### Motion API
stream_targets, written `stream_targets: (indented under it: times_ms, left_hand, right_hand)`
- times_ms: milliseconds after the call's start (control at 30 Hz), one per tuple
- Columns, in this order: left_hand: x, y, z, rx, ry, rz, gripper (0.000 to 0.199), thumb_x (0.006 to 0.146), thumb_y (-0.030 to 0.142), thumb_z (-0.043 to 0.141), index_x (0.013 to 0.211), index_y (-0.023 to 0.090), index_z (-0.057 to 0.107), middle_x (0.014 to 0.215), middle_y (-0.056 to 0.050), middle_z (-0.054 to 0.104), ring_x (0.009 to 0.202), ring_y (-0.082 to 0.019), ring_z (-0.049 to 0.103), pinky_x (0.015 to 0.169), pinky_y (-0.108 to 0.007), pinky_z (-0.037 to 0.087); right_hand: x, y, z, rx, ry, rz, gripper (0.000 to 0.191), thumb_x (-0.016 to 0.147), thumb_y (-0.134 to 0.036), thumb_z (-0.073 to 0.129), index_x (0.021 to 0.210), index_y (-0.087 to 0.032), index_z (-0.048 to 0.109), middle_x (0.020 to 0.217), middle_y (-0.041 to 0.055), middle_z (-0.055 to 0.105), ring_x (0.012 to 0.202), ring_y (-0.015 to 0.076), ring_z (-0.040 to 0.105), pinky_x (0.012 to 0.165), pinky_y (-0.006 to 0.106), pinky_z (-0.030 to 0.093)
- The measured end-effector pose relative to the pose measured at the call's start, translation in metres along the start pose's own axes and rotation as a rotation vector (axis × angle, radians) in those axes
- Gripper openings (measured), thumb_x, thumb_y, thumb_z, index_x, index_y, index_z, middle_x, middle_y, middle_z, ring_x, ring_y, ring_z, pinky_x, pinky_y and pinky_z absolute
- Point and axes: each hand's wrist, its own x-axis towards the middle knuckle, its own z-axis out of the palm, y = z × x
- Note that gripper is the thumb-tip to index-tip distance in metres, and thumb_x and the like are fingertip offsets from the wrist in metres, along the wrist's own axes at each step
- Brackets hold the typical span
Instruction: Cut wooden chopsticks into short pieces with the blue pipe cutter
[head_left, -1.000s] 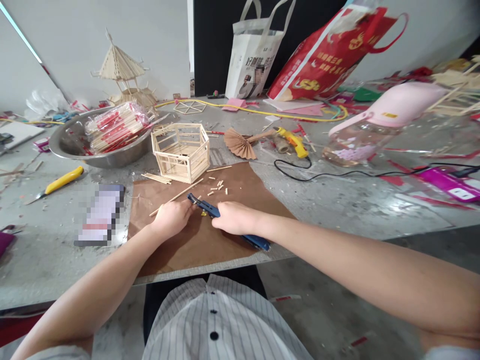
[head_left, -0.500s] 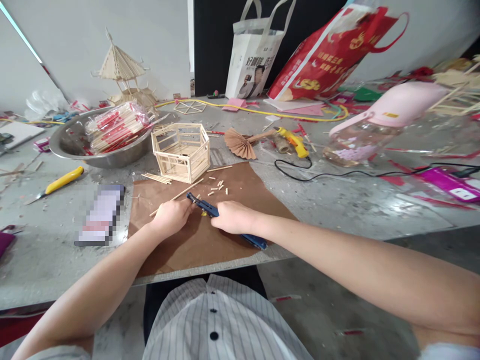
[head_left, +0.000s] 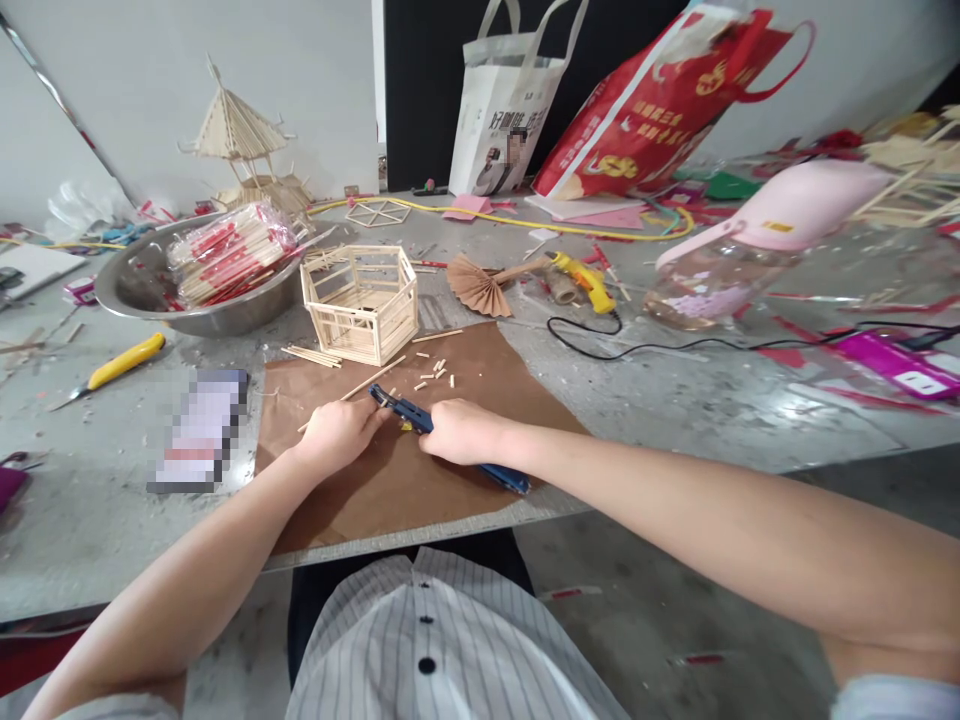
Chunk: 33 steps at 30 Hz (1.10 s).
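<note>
My right hand (head_left: 461, 432) is wrapped round the blue handles of a pliers-like cutter (head_left: 412, 412), which lies slanted over a brown cloth (head_left: 450, 490). Its jaws point to the upper left, right beside the fingertips of my left hand (head_left: 341, 430). Those fingers are pinched on a thin wooden stick whose short end shows at the jaws; the rest is largely hidden by the hand. Another long stick (head_left: 373, 379) lies just beyond the left hand. Several short cut stick pieces (head_left: 439, 370) are scattered past the cutter.
Behind the cloth stands a hexagonal stick frame (head_left: 364, 310). To the left are a phone (head_left: 201, 430), a yellow-handled knife (head_left: 124, 362) and a metal basin (head_left: 217, 318) of packaged sticks. A yellow glue gun (head_left: 592, 285), its black cord and a pink-lidded bottle (head_left: 772, 225) lie right.
Both hands and the cutter keep nearly the same place and pose. The whole view has shifted very slightly to the left.
</note>
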Motion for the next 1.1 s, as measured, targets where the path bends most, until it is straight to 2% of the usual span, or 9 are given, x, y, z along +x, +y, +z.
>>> stream_targets:
  times_ms: [167,400,600,700,867,967,1100]
  left_hand:
    - [-0.001,-0.002,0.001,-0.021,0.016,0.003,0.053,0.079,0.056,0.015,0.078,0.021,0.053,0.073,-0.004,0.062,0.068,-0.019,0.058,0.055,-0.025,0.038]
    - [0.001,0.000,0.000,-0.027,0.002,-0.045,0.056,0.074,0.064,0.018,0.076,0.021,0.054,0.070,-0.004,0.062,0.066,-0.020,0.058,0.054,-0.025,0.037]
    - [0.000,-0.004,0.003,-0.049,0.010,-0.193,0.057,0.066,0.070,0.025,0.073,0.020,0.053,0.068,-0.005,0.061,0.066,-0.021,0.057,0.055,-0.026,0.038]
    - [-0.002,-0.001,0.001,-0.109,0.060,-0.245,0.059,0.061,0.072,0.034,0.084,0.021,0.051,0.075,-0.004,0.061,0.072,-0.021,0.058,0.058,-0.027,0.040]
    - [-0.004,0.008,-0.004,-0.216,0.122,-0.254,0.073,0.058,0.070,0.042,0.112,0.021,0.037,0.094,-0.006,0.058,0.086,-0.023,0.056,0.067,-0.031,0.042]
    - [-0.004,0.011,-0.004,-0.241,0.170,-0.219,0.077,0.058,0.069,0.043,0.118,0.021,0.032,0.107,-0.008,0.051,0.094,-0.024,0.052,0.072,-0.033,0.042]
    - [-0.004,0.014,-0.003,-0.243,0.223,-0.179,0.082,0.059,0.065,0.046,0.125,0.022,0.022,0.112,-0.009,0.046,0.099,-0.025,0.049,0.073,-0.034,0.042]
  right_hand:
    - [0.000,0.000,0.002,0.002,-0.004,0.033,0.038,0.063,-0.033,0.044,0.087,-0.012,0.063,0.084,0.0158,0.064,0.073,0.0252,0.060,0.053,0.027,0.040]
    - [0.000,-0.001,0.004,-0.005,0.013,0.027,0.036,0.062,-0.031,0.044,0.086,-0.012,0.063,0.082,0.0152,0.064,0.072,0.0257,0.060,0.052,0.027,0.041]
    - [-0.001,-0.002,0.005,-0.010,0.020,0.038,0.037,0.063,-0.032,0.043,0.087,-0.012,0.063,0.083,0.0152,0.064,0.072,0.0255,0.060,0.052,0.028,0.041]
    - [-0.002,-0.002,0.004,-0.001,0.019,0.047,0.037,0.063,-0.033,0.043,0.088,-0.013,0.062,0.083,0.0145,0.064,0.072,0.0258,0.060,0.052,0.028,0.041]
    - [-0.003,-0.003,0.003,0.009,0.003,0.047,0.035,0.064,-0.032,0.043,0.087,-0.015,0.062,0.083,0.0137,0.064,0.072,0.0258,0.060,0.053,0.028,0.041]
    - [-0.003,-0.004,0.004,0.006,0.004,0.052,0.035,0.066,-0.033,0.042,0.088,-0.015,0.062,0.085,0.0139,0.064,0.074,0.0259,0.060,0.054,0.029,0.042]
    - [-0.002,-0.004,0.006,0.002,0.028,0.041,0.038,0.068,-0.039,0.041,0.088,-0.015,0.062,0.086,0.0142,0.064,0.075,0.0269,0.060,0.057,0.031,0.043]
